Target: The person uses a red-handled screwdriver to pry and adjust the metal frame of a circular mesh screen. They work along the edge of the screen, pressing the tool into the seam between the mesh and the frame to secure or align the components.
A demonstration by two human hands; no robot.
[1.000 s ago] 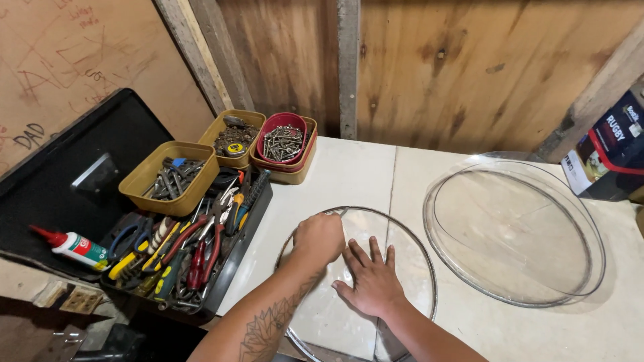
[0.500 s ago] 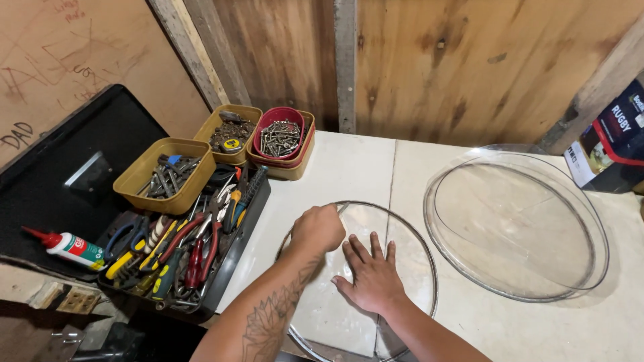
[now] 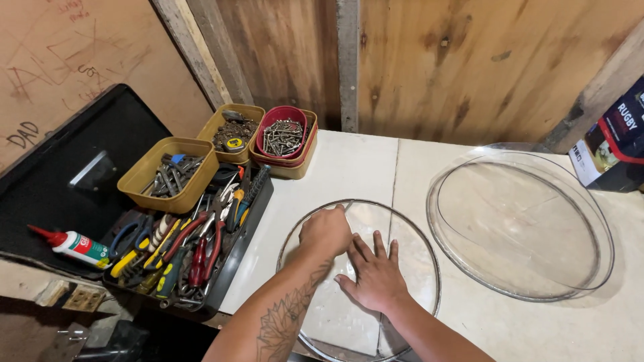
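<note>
- The left hand (image 3: 327, 230) is curled into a loose fist, its grip clenched, knuckles resting on the near clear round dish (image 3: 416, 234) at the lower middle of the frame; whether anything is held inside the fist cannot be told.
- The right hand (image 3: 376, 275) lies flat, fingers spread, grip released, palm pressing on the same dish just right of the left hand.
- That dish lies flat on the white table (image 3: 349, 167).
- A larger clear round dish (image 3: 520, 224) lies on the table at the right of the frame, just beside the first.
- At the left, a black tool tray (image 3: 231, 268) holds pliers and screwdrivers.
- Above it stand two yellow tubs (image 3: 168, 174) of bits, and a red tub of screws (image 3: 283, 137).
- A glue bottle (image 3: 72, 245) lies at the far left.
- A printed box (image 3: 614, 141) stands at the right edge.
</note>
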